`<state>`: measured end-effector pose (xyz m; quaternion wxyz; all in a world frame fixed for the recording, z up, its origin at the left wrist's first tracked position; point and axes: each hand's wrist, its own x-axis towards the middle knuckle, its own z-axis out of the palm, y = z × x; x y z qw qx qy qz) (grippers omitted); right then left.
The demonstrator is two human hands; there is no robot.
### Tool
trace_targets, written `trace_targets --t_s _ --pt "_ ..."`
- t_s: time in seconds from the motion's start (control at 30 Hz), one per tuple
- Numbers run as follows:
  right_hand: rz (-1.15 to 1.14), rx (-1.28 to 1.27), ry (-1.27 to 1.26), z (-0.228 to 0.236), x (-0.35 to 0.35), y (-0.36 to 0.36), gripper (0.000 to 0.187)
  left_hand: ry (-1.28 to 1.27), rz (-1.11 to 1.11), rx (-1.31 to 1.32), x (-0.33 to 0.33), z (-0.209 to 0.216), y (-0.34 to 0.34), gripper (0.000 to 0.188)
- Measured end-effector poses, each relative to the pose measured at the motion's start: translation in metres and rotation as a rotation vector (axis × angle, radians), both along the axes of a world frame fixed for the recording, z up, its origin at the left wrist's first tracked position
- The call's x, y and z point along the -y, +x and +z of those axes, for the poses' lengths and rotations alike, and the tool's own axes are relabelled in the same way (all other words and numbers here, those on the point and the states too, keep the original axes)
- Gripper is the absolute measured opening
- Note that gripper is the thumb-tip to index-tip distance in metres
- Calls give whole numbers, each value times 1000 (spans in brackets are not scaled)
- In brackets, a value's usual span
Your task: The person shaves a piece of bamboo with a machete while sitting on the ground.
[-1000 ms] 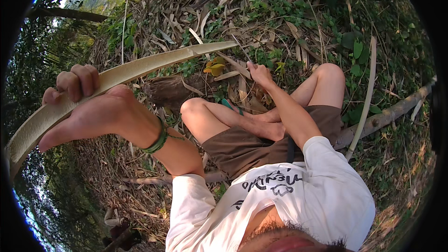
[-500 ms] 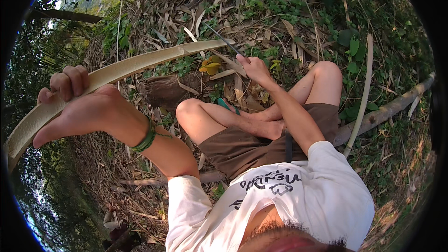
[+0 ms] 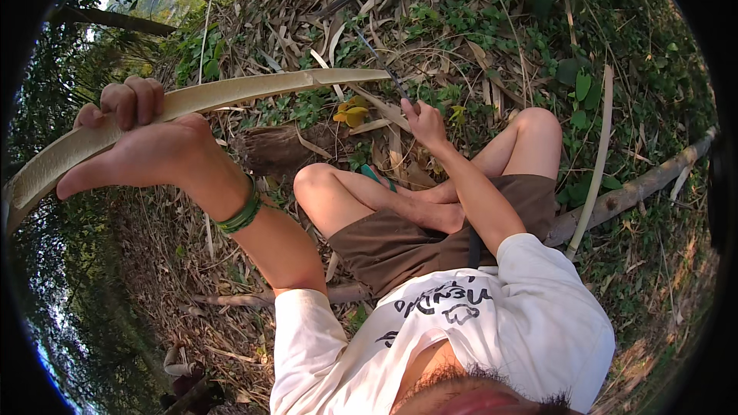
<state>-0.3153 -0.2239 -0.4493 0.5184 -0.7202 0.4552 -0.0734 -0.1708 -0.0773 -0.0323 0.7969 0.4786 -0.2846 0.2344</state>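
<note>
My left hand (image 3: 134,138) is raised at the left, fingers curled over a long pale split bamboo strip (image 3: 254,88) that arcs from the far left edge to the middle. A green band (image 3: 241,215) sits on that wrist. My right hand (image 3: 424,124) reaches forward past my crossed legs, just below the strip's right end. It is closed on a thin dark tool (image 3: 380,61) that points up and to the left. I cannot tell whether the tool touches the strip.
I sit cross-legged on ground covered with dry leaves and low green plants. A brown stump (image 3: 280,150) lies ahead of my knee, with a yellow leaf (image 3: 351,114) beside it. A long branch (image 3: 646,180) and a pale thin stick (image 3: 596,169) lie at my right.
My left hand has risen slightly with the strip. My right hand shifted a little left, then back right, staying near the strip's end.
</note>
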Motion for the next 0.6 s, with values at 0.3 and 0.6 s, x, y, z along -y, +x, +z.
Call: trace_targets --t_s 0.3,0.6 --pt "-18 156 14 42 -6 5 74 4 -28 -72 2 3 8 77" --pt "-97 711 -100 86 -6 16 65 18 -108 -20 -5 -6 5 78"
